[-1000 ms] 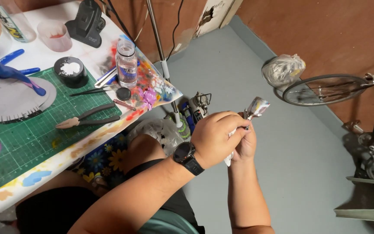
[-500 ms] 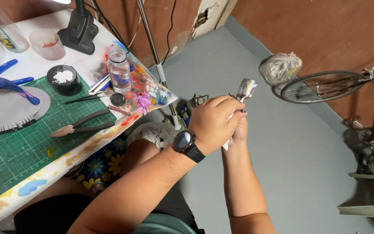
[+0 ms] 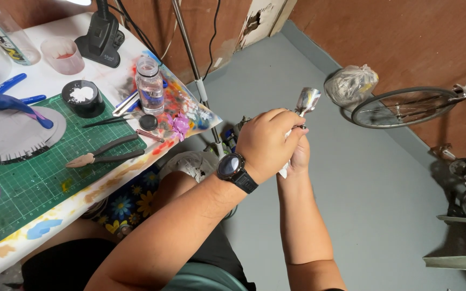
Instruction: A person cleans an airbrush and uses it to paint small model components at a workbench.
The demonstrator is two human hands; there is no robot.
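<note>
The person is holding a small metal tool (image 3: pixel 307 101), seemingly an airbrush with a shiny cup at its top, out over the grey floor (image 3: pixel 362 205), to the right of the table (image 3: pixel 114 86). Keeping it off the table looks deliberate, so that any drips or spray would miss the work lying there.

The left hand (image 3: pixel 268 144), a dark watch (image 3: pixel 232 167) on its wrist, is wrapping over the tool's body with fingers curled tight around it. The right hand (image 3: pixel 299 156) is sitting behind and below, closed on the lower part together with a bit of white cloth or paper (image 3: pixel 284 172); exactly how its fingers are gripping is hidden.

On the table to the left, a green mat (image 3: pixel 33 188) is carrying pliers (image 3: pixel 106 152) and a blue figure (image 3: pixel 6 105) on a grey disc. Beyond the mat, a clear bottle (image 3: pixel 150 86) and a black jar (image 3: pixel 83 98) are standing upright within reach. A bicycle wheel (image 3: pixel 400 106) is leaning at the far right wall.
</note>
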